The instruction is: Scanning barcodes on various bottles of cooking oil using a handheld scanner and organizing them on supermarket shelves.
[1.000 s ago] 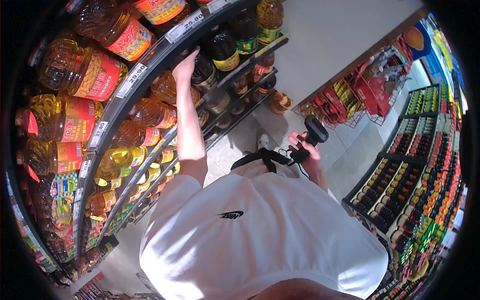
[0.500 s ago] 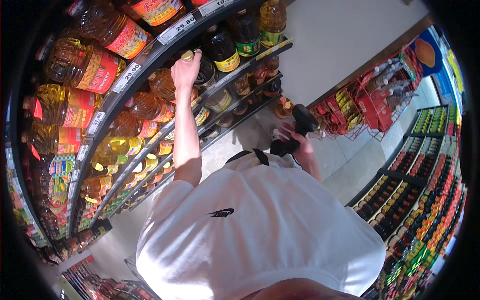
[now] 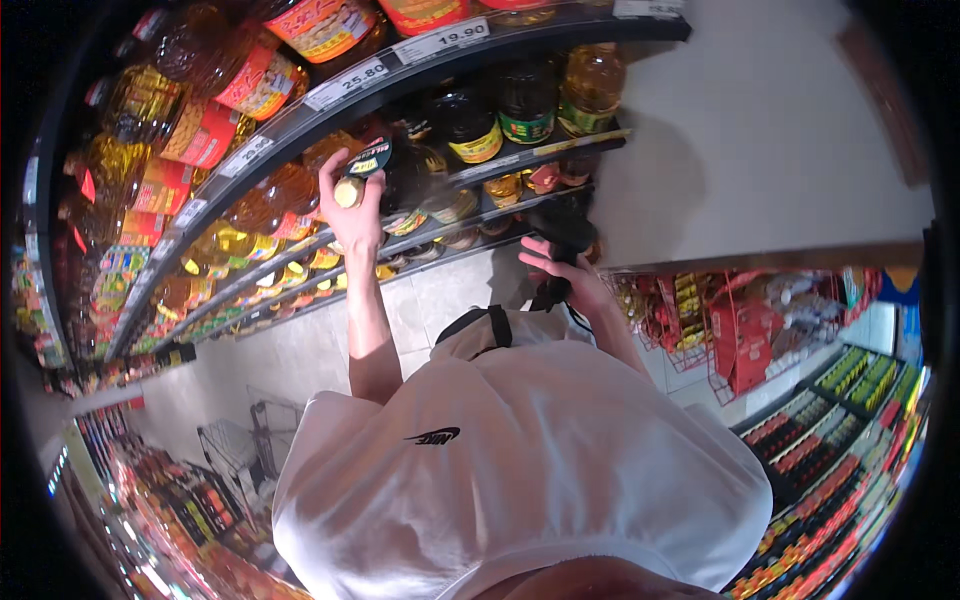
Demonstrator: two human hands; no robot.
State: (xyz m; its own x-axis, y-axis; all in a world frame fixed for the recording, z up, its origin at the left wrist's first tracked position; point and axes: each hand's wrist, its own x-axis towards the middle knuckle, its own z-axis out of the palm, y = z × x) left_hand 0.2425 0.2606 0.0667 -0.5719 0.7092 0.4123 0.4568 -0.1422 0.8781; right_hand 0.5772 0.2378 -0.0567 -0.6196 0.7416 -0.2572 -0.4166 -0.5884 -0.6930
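The bottle (image 3: 368,158) is in the left hand (image 3: 352,215), in front of the oil shelf (image 3: 560,35) and a little below its upper edge. It looks dark, almost black, with a round, smooth gold cap (image 3: 348,192) and a dark green label (image 3: 368,152) carrying a small bright yellow patch. The cap points up and back toward the person, so the long axis runs largely away from the viewer and the bottle is strongly foreshortened; the body beyond the hand merges with the shadowed shelf, and where its base lies cannot be told. The left thumb and fingers are clamped around the bottle close to the cap, thumb to the right, index finger to the left. The right hand (image 3: 570,275) grips a matt black device (image 3: 560,225), its rounded head raised above the fingers, some of which reach out to the left. On the shelf, just beyond the left hand, stand dark bottles (image 3: 470,125) with yellow or green labels; the upper level bears larger oil bottles (image 3: 325,30) of clear, glossy plastic, amber inside, with orange and red labels. A flat pale panel (image 3: 760,130) meets the shelf's end, near a red wire rack (image 3: 745,340). The floor (image 3: 420,310) is grey tile; the shirt (image 3: 560,430) is soft white cloth.
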